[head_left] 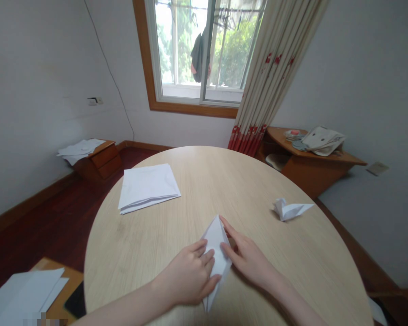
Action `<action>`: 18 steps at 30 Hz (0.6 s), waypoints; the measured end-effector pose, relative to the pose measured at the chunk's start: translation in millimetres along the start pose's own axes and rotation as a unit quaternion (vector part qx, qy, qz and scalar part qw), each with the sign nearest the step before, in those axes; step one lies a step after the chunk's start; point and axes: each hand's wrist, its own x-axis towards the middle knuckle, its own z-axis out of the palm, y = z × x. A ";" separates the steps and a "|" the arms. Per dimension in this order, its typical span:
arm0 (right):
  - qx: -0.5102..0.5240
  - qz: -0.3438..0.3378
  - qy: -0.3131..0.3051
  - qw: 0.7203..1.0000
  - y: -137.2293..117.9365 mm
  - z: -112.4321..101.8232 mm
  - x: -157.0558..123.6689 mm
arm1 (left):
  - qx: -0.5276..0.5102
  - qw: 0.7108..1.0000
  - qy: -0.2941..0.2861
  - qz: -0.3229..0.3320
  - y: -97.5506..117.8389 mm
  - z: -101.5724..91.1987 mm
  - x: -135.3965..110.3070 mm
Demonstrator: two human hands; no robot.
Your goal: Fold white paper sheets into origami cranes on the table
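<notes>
White paper: we see a folded paper [215,240], a long pointed shape, lying on the tabletop [224,181] near its front edge, with its tip pointing away from us.
Head view, left hand: our left hand [190,276] lies on the left and lower part of the folded paper, fingers bent over it and the thumb at its lower edge. We cannot tell whether it pinches the sheet or only presses on it.
Head view, right hand: our right hand [246,258] lies flat and open, fingers stretched out, with the fingertips touching the paper's right edge.
Wood: the tabletop is round, pale and grained.
Left of the hands: a stack of white sheets [148,186] lies farther back on the tabletop, well apart from the folded paper.
Right of the hands: a small folded figure [290,209] of white paper sits near the tabletop's right rim.
Floor level, left: a low cabinet [100,158] carries more papers, and loose sheets [23,294] lie on a surface at the lower left corner.
Behind: a window [204,50] with a curtain [275,77] beside it, and a corner shelf [313,158] holding a pale bag [323,139].
</notes>
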 end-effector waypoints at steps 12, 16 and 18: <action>-0.122 -0.196 0.110 0.967 2.0 -14.4 -0.3 | -0.026 1.000 -0.014 -0.008 -12.2 6.3 0.8; -0.116 -0.235 0.080 0.962 -2.7 -20.8 -2.1 | -0.052 0.998 -0.021 0.017 -20.2 3.6 0.7; -0.117 -0.239 0.051 0.963 -5.0 -24.0 -2.8 | -0.071 0.997 -0.020 0.022 -24.8 0.7 0.8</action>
